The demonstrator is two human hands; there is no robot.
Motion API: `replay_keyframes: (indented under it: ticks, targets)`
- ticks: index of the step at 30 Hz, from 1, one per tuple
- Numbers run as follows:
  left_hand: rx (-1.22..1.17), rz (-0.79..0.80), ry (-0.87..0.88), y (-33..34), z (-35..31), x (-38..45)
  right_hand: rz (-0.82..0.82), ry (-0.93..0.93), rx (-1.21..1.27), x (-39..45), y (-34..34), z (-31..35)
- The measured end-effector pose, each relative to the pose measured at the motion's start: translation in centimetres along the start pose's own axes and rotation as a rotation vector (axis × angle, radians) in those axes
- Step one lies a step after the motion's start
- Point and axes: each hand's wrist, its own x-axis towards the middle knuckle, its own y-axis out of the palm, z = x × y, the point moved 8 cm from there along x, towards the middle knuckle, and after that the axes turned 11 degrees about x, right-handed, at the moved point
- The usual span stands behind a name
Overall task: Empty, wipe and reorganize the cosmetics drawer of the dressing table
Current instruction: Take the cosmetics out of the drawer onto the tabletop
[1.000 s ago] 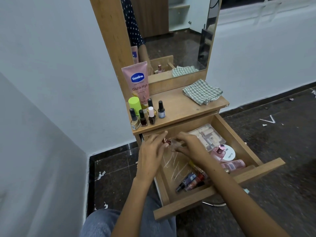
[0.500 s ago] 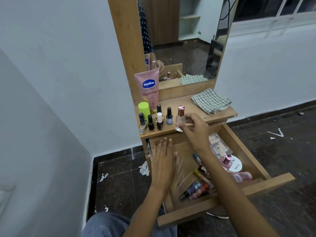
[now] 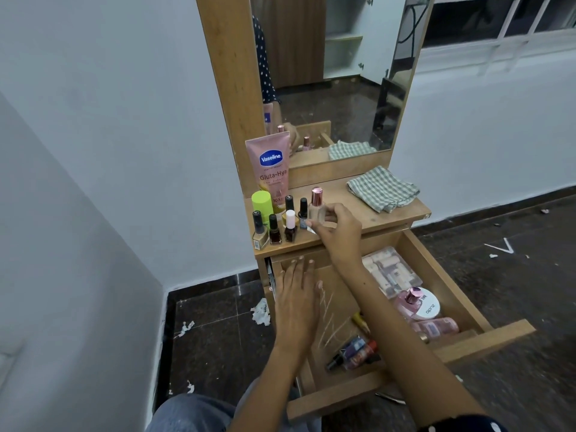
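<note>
Emptying is only partly done: on the tabletop (image 3: 358, 210) stand a Vaseline tube (image 3: 270, 169), a green-capped stick (image 3: 261, 204) and five small polish bottles (image 3: 282, 224), while the open drawer (image 3: 442, 269) below holds a good deal more: a clear packet (image 3: 391, 272), a pink perfume bottle (image 3: 408, 304) lying against a white jar (image 3: 430, 308), a pink bottle (image 3: 436, 327) on its side, a yellow pencil (image 3: 361, 322) and two dark tubes (image 3: 353, 353) near the front. Wiping looks not yet begun, since the checked cloth (image 3: 381, 188) lies folded at the tabletop's right end, and reorganizing comes after that. The right hand (image 3: 338, 227) reaches up from the drawer to the tabletop, wrist bent, its grip closed with thumb and fingers pinching a clear bottle (image 3: 317, 210) with a rose cap, upright and just beside the polish bottles; whether its base touches the wood I cannot tell. The left hand (image 3: 297, 299) lies palm down over the drawer's left rear part, fingers straight and together, its grip open and holding nothing.
</note>
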Motion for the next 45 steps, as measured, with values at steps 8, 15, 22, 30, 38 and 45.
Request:
replay_keyframes:
  ticks: [8, 15, 22, 30, 38, 45]
  targets:
    - [-0.065, -0.07, 0.026, -0.2, -0.1, -0.2, 0.345, 0.008, -0.379, -4.3, -5.0, -1.1]
    - [-0.097, -0.062, 0.051, -0.1, -0.3, -0.3, 0.857, 0.022, -1.144, -10.2, -4.1, -5.0]
    - [-0.098, -0.044, 0.066, 0.2, -0.2, -0.2, 0.948, -0.138, -1.254, -10.8, -3.0, -4.3]
    - [-0.029, -0.027, 0.064, 0.2, -0.5, -0.2, 0.743, 0.019, -0.744, -9.4, -4.3, -1.8]
    - [0.089, 0.051, -0.018, 1.1, 0.4, 0.3, 0.016, 0.031, -0.023, -1.4, -5.6, 3.3]
    - [0.112, 0.093, -0.058, 1.7, 0.9, 0.6, 0.012, 0.0, -0.096, 1.1, -2.9, 1.7]
